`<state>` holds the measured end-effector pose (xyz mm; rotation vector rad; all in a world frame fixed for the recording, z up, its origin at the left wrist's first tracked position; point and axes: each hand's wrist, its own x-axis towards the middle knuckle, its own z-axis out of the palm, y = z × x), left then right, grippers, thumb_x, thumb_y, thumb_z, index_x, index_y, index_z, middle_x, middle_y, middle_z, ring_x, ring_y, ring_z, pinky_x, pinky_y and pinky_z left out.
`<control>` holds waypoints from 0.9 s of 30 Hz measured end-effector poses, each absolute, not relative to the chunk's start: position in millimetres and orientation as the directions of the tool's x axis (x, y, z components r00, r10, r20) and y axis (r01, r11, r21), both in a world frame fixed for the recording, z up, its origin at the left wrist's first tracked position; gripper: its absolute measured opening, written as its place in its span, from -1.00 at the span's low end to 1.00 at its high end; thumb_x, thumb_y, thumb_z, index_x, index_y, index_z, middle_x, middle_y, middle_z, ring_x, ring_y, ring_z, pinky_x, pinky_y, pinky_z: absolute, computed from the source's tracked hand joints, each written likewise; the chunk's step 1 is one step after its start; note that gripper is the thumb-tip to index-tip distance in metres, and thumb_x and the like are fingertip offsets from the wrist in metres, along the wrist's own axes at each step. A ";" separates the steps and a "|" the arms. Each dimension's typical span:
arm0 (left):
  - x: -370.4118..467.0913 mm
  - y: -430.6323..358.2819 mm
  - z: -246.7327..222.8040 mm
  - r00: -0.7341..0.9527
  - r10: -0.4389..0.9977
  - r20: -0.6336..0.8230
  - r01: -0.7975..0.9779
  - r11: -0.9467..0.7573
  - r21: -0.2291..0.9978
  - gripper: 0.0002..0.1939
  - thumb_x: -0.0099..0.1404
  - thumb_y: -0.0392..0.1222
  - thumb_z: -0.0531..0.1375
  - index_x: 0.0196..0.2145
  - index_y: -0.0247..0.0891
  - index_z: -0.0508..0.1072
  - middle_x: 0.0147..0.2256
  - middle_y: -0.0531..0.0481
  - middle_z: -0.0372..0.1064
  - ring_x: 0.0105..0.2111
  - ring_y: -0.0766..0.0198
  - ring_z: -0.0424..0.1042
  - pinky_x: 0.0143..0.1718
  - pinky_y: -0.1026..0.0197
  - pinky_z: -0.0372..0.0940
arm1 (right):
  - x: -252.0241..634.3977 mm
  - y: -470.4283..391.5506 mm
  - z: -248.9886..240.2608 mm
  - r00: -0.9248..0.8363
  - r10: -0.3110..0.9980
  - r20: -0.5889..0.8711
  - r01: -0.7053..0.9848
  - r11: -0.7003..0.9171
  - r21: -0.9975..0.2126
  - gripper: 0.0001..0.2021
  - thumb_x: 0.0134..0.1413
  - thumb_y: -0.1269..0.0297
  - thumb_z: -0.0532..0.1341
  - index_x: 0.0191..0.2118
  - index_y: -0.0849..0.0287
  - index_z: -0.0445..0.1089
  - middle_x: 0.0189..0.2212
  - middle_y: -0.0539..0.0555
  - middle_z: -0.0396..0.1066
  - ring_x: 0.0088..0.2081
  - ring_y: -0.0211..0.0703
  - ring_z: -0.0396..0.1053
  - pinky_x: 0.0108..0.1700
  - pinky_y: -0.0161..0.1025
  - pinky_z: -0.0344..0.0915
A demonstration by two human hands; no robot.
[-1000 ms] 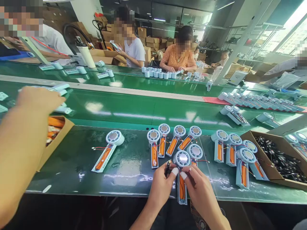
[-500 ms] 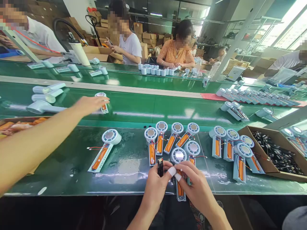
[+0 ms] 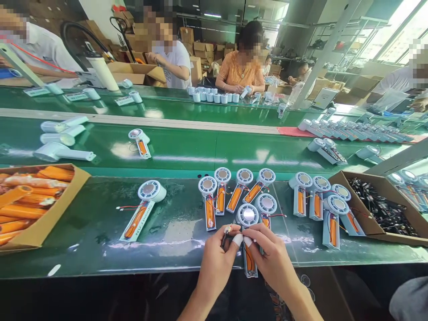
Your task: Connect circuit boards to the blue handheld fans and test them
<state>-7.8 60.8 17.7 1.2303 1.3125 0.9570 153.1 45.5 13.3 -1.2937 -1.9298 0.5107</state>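
Both my hands meet at the near edge of the bench, thumbs wearing white covers. My left hand [image 3: 216, 258] is closed on a small dark circuit board [image 3: 224, 240], held tilted. Fingertips of my right hand [image 3: 274, 254] pinch together against the left ones; what lies between them is too small to make out. Just beneath the hands lies a light-blue handheld fan body [image 3: 248, 216], its handle open with an orange battery [image 3: 250, 261] inside, partly covered by my fingers. Beyond it, several similar open fan bodies [image 3: 244, 176] with orange batteries and thin wires lie face up.
A carton of orange batteries [image 3: 63, 214] stands left, a carton of black parts [image 3: 377, 229] right. One open fan body [image 3: 150, 191] lies left of my hands; more [image 3: 332, 203] lie right. Across the green conveyor [image 3: 200, 147], which carries fan parts, co-workers sit.
Another person's arm at the left has withdrawn, leaving a fan body on the conveyor and uncovering the battery carton. The circuit board in my left hand has tipped from upright to slanted.
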 end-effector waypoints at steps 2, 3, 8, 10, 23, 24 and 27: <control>-6.9 61.0 16.1 0.104 0.984 -0.145 0.167 0.127 0.978 -0.79 0.27 -0.11 0.16 -0.22 -0.20 0.55 -0.26 -0.04 0.57 -0.21 0.11 0.53 -0.15 0.16 0.36 | 153.7 44.7 13.0 -0.229 0.901 0.368 0.637 0.425 -0.644 -0.76 0.36 0.45 0.07 -0.03 0.05 0.41 -0.16 0.10 0.48 -0.18 -0.13 0.49 -0.17 -0.27 0.43; -6.6 60.8 16.0 0.118 0.984 -0.133 0.180 0.110 0.977 -0.81 0.29 -0.12 0.15 -0.26 -0.20 0.55 -0.29 -0.03 0.56 -0.25 0.13 0.52 -0.17 0.17 0.34 | 154.1 44.4 12.6 -0.236 0.898 0.371 0.643 0.431 -0.633 -0.76 0.36 0.45 0.06 -0.03 0.06 0.40 -0.16 0.10 0.48 -0.18 -0.13 0.49 -0.18 -0.27 0.44; -5.5 57.2 19.5 0.122 0.990 -0.066 0.252 0.033 0.967 -0.77 0.35 -0.12 0.07 -0.42 -0.21 0.39 -0.38 0.01 0.36 -0.35 0.20 0.36 -0.28 0.20 0.22 | 156.8 45.4 9.5 -0.306 0.867 0.393 0.687 0.487 -0.540 -0.80 0.39 0.42 0.04 -0.03 0.08 0.36 -0.16 0.11 0.47 -0.19 -0.12 0.49 -0.19 -0.25 0.44; -4.4 55.5 19.9 0.109 0.992 -0.062 0.277 0.030 0.960 -0.77 0.35 -0.14 0.03 -0.46 -0.19 0.30 -0.40 0.02 0.29 -0.38 0.21 0.30 -0.31 0.20 0.17 | 158.3 46.5 9.7 -0.376 0.824 0.423 0.721 0.547 -0.425 -0.79 0.42 0.39 0.02 0.01 0.11 0.34 -0.15 0.15 0.46 -0.19 -0.07 0.48 -0.20 -0.20 0.44; -16.4 48.9 26.5 0.120 0.960 -0.254 0.254 0.218 0.942 -0.71 0.43 -0.05 -0.04 -0.31 -0.19 0.40 -0.44 0.09 0.36 -0.45 0.28 0.31 -0.40 0.28 0.21 | 161.4 59.4 22.4 -0.554 0.657 0.510 0.707 0.695 -0.127 -0.79 0.35 0.50 0.03 -0.13 0.23 0.40 -0.33 0.15 0.44 -0.33 -0.08 0.38 -0.29 -0.18 0.27; -17.3 47.2 25.5 0.115 0.961 -0.251 0.267 0.214 0.940 -0.71 0.44 -0.06 -0.06 -0.27 -0.18 0.40 -0.41 0.07 0.39 -0.44 0.27 0.33 -0.38 0.27 0.22 | 159.7 58.8 21.3 -0.526 0.672 0.521 0.715 0.681 -0.156 -0.81 0.33 0.50 0.05 -0.15 0.23 0.40 -0.33 0.14 0.43 -0.33 -0.09 0.36 -0.30 -0.19 0.26; -16.8 43.9 19.3 0.122 0.970 -0.212 0.323 0.163 0.932 -0.70 0.46 -0.09 -0.10 -0.23 -0.18 0.38 -0.34 0.01 0.43 -0.39 0.22 0.36 -0.32 0.23 0.25 | 152.8 56.9 19.8 -0.449 0.735 0.508 0.736 0.627 -0.256 -0.82 0.31 0.50 0.08 -0.22 0.21 0.42 -0.37 0.10 0.40 -0.37 -0.13 0.30 -0.33 -0.23 0.20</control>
